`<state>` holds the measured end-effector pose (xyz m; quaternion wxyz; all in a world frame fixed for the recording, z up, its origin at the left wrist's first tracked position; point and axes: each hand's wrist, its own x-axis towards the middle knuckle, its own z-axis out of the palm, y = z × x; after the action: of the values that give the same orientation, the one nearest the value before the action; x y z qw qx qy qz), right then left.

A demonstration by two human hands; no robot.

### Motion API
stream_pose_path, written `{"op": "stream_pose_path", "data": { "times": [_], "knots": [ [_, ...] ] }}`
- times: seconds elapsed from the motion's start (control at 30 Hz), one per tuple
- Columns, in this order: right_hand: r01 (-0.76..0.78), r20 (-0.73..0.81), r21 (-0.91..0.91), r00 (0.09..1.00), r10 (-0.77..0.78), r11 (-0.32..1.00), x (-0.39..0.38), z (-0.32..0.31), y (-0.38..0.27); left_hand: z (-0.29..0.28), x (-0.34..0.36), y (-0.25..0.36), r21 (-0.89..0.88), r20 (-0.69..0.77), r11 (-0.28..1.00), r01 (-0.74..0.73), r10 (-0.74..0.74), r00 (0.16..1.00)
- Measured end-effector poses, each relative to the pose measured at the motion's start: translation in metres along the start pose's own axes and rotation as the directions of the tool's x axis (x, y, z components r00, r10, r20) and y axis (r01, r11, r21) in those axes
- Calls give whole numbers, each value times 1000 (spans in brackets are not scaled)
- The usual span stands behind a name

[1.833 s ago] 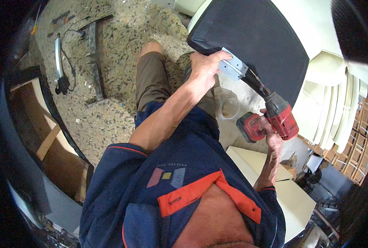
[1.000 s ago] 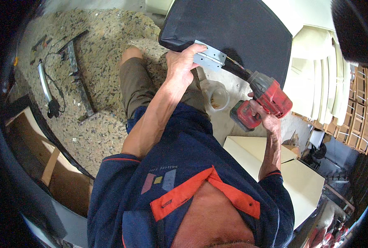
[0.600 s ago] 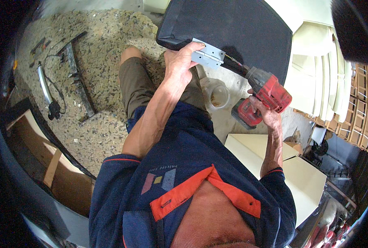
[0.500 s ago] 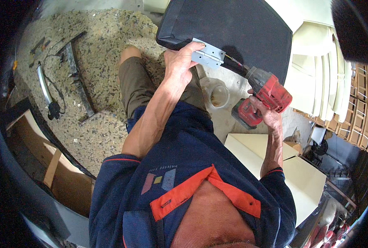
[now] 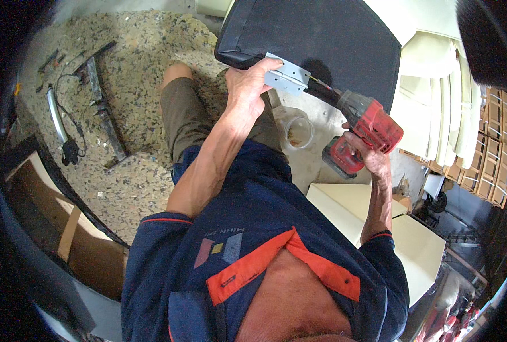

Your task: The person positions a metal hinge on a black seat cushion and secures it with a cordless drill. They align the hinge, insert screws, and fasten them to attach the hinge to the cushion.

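A silvery butt hinge (image 5: 288, 76) lies along the near edge of a black upholstered panel (image 5: 316, 34). My left hand (image 5: 246, 88) is closed on the hinge's left end, thumb on top. In my right hand (image 5: 368, 155) is a red and dark-grey cordless drill (image 5: 372, 125), its handle gripped and its battery pointing toward my lap. The long bit points up and left, its tip by the hinge's right end. Whether a screw sits on the tip is too small to tell.
A clear round tub (image 5: 299, 132) stands on the floor between my legs and the drill. Left are a dark metal bar (image 5: 106, 114) and a corded silvery tool (image 5: 56, 117). Cream panels (image 5: 401, 245) sit by my right arm; brown stacked frames (image 5: 487, 154) lie beyond. An open wooden box frame (image 5: 65, 222) is lower left.
Both hands, the hinge and the drill keep nearly the same places. The view has shifted very slightly.
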<state>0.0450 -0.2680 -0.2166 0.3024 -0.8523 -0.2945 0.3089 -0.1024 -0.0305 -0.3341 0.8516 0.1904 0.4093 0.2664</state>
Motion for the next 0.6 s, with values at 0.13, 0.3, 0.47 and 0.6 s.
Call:
{"op": "stream_pose_path", "data": {
  "times": [0.13, 0.3, 0.47, 0.6],
  "knots": [
    [0, -20, 47, 1000, 1, 999, -2, 1, -1, -1, 0, 0, 6, 10, 1000, -12, 12, 1000],
    [-12, -26, 19, 1000, 12, 1000, -12, -1, 1, 0, 1, 0, 22, -5, 999, 26, -26, 1000],
    [88, -96, -109, 991, -98, 990, -35, -2, 34, -2, 7, -5, 20, 5, 1000, -5, 5, 1000],
    [-59, -187, 89, 979, 75, 994, -71, 19, 89, -8, 13, -7, 64, 9, 998, -14, 13, 1000]
  ]
}}
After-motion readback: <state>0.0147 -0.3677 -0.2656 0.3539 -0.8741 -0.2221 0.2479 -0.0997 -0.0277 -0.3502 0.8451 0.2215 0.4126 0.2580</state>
